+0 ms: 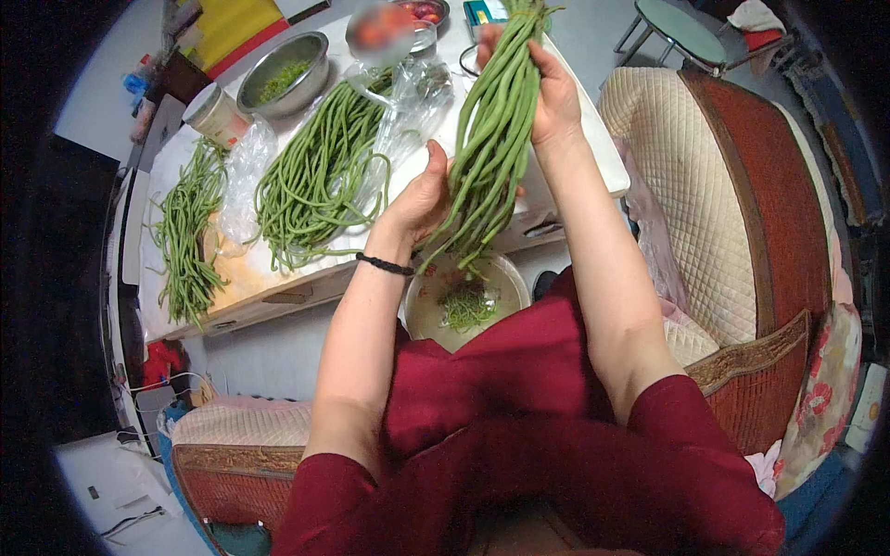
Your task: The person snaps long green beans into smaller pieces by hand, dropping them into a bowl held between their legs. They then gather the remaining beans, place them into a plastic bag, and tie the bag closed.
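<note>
A thick bundle of long green beans point(497, 118) hangs between my two hands, over the near edge of the white table. My right hand point(556, 94) grips its upper part. Lower down, my left hand point(425, 201) lies against the bundle's left side with the thumb raised; its fingers pass partly behind the beans. Below the bundle a basin point(518, 288) holds green bean trimmings point(467, 306). A large pile of long beans point(313, 167) lies on the table left of my hands, partly by a clear plastic bag point(410, 104). A smaller pile of beans point(188, 229) lies at the far left.
On the table point(250, 278) stand a steel bowl point(316, 76) with green bits, a tub point(208, 115) and a bowl of red fruit point(441, 10). Another plastic bag point(247, 181) lies between the bean piles. A quilted sofa point(681, 174) is at the right, a stool point(681, 31) beyond it.
</note>
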`<state>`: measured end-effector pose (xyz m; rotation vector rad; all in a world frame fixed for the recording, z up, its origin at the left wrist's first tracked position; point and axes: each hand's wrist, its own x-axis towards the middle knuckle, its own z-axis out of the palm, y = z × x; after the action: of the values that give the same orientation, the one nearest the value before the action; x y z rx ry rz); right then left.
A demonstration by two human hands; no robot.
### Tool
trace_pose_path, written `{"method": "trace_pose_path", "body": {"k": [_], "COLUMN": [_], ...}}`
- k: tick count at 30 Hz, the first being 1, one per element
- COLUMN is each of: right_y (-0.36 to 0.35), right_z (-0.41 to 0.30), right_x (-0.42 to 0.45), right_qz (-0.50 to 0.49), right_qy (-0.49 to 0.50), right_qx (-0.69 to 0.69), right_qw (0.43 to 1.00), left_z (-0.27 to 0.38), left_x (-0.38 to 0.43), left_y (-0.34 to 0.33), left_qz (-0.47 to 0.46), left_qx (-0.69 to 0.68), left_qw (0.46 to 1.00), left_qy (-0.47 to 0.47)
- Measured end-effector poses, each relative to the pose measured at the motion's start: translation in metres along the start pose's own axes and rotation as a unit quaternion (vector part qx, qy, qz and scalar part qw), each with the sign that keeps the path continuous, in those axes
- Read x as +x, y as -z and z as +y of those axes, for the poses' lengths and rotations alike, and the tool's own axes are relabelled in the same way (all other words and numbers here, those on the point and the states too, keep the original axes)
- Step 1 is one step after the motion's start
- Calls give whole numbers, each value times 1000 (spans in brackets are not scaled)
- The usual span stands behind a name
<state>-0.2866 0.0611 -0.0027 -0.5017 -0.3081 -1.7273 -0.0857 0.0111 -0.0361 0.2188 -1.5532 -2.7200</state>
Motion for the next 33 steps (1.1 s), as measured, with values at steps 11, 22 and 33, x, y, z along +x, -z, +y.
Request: {"method": "trace_pose_path", "body": {"k": [11,22,33], "right_y": [34,45,50], "right_z": [-93,-121,-128], "right_x": [-38,-48,-46], "right_qz": [202,351,447], "right_qy": [199,311,384], "right_qx": [-21,-200,-251], "right_qw": [959,860,768], "left_z": [10,16,20], "left_x": [-13,-13,-24], "left_y": [15,42,61], "left_qz": [-71,9,80], "left_qx": [57,22,-5], "left_qw": [995,998,995], "left_qy": [47,58,56]}}
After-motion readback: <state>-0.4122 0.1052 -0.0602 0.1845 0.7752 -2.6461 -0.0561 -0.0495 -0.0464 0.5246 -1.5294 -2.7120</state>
